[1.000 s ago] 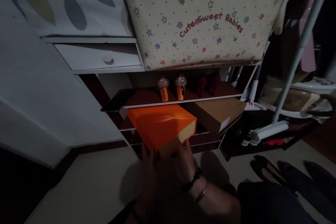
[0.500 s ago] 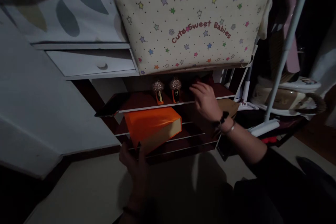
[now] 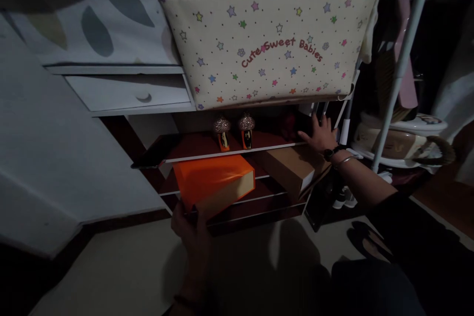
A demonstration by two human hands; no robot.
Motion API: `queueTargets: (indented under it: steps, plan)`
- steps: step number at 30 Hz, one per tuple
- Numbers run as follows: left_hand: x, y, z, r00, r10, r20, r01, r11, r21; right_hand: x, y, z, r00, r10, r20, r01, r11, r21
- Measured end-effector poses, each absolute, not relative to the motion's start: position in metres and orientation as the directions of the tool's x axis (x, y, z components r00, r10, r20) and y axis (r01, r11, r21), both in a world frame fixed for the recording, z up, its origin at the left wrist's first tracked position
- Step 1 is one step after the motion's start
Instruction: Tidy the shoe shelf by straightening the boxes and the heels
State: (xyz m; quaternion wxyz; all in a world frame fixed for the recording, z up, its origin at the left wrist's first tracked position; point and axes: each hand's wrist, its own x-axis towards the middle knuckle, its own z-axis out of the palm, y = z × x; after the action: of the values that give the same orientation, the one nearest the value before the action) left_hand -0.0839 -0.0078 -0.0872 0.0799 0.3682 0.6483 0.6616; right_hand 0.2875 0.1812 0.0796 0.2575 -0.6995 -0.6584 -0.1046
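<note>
My left hand (image 3: 190, 232) is at the lower front corner of an orange box (image 3: 213, 177), thumb and fingers about that corner. The box juts out tilted from the shelf below the top one. My right hand (image 3: 321, 136) lies at the right end of the upper shelf (image 3: 192, 143), fingers spread, holding nothing I can see. Just left of it sits a dark red item (image 3: 290, 126), too dim to make out. Two glitter-covered pieces with black and orange lower parts, apparently a pair of shoes (image 3: 246, 131), stand mid-shelf. Under my right hand a brown cardboard box (image 3: 292, 165) sticks out, tilted.
A cream fabric bin (image 3: 274, 69) with printed stars overhangs the shelves. To the left is a white drawer (image 3: 129, 94). A pale pole (image 3: 402, 69), a pink-handled brush (image 3: 405, 59) and a lidded container (image 3: 392, 140) are at right. Dark shoes (image 3: 366, 239) lie on the floor.
My right hand has moved right along the upper shelf and its fingers have spread, uncovering the brown box and the dark red item. My left hand has stayed by the orange box's corner.
</note>
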Motion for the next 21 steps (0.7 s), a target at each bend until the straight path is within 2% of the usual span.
queueTargets:
  steps: [2,4,7,10,12,16,21]
  plan:
    - [-0.083,-0.008,-0.086,-0.711,0.579,0.399,0.379,-0.163,0.911,0.277,0.170,0.077,0.036,0.747,0.664,0.961,0.157,-0.228]
    - [-0.082,-0.007,-0.086,-0.718,0.568,0.402,0.377,-0.168,0.911,0.255,0.153,0.076,-0.134,0.615,0.777,0.910,0.386,-0.149]
    - [-0.081,-0.006,-0.085,-0.727,0.555,0.404,0.378,-0.166,0.911,0.204,0.128,0.080,-0.463,0.468,0.753,0.740,0.672,0.037]
    - [-0.080,-0.006,-0.084,-0.718,0.568,0.401,0.378,-0.165,0.911,0.155,0.124,0.093,-0.619,0.416,0.666,0.661,0.735,0.155]
    - [-0.081,-0.007,-0.083,-0.725,0.567,0.391,0.372,-0.156,0.915,0.135,0.133,0.099,-0.622,0.459,0.634,0.690,0.704,0.166]
    - [-0.085,-0.008,-0.083,-0.732,0.557,0.392,0.367,-0.162,0.916,0.132,0.160,0.093,-0.477,0.575,0.664,0.775,0.632,0.010]
    - [-0.088,-0.011,-0.085,-0.725,0.566,0.392,0.357,-0.178,0.917,0.158,0.187,0.068,-0.078,0.685,0.724,0.774,0.499,-0.388]
